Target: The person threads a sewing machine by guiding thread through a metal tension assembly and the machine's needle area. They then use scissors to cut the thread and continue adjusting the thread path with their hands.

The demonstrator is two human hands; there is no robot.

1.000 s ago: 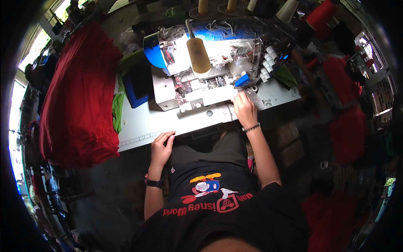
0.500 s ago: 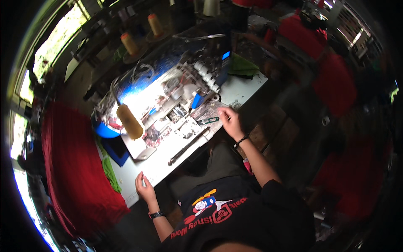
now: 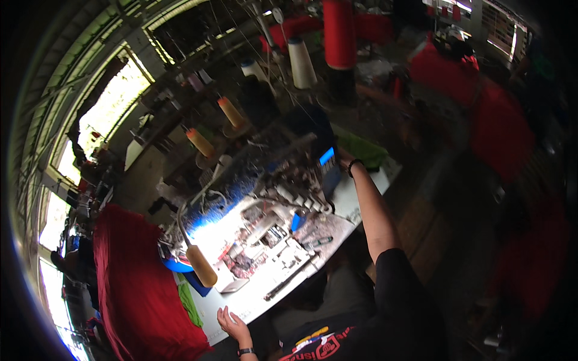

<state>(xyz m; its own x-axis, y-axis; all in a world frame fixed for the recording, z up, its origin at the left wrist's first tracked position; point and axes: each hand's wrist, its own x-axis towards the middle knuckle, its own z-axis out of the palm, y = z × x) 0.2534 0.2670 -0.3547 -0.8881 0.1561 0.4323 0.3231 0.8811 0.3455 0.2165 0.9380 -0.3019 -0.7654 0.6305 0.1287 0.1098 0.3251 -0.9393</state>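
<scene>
My left hand (image 3: pixel 233 326) rests at the front edge of the white sewing table (image 3: pixel 235 304), fingers spread and holding nothing. My right arm stretches far across the right side of the table. The right hand (image 3: pixel 345 160) is beside the dark control box with a lit blue screen (image 3: pixel 327 156); its fingers are hidden there, so what they touch cannot be made out. Between my arms stands an industrial sewing machine (image 3: pixel 265 224), brightly lit. Small thread snips with a green handle (image 3: pixel 319 242) lie on its right front part.
A yellow lamp head (image 3: pixel 201 266) hangs over the machine's left side. Deep red fabric (image 3: pixel 135 289) is heaped at the left, next to a bright green cloth (image 3: pixel 189 304). Another green cloth (image 3: pixel 367 152) lies behind the control box. Thread cones (image 3: pixel 301 63) stand at the back.
My right hand has moved from beside the snips to the far right, by the control box. My left hand stays near the table's front edge. The view has tilted up.
</scene>
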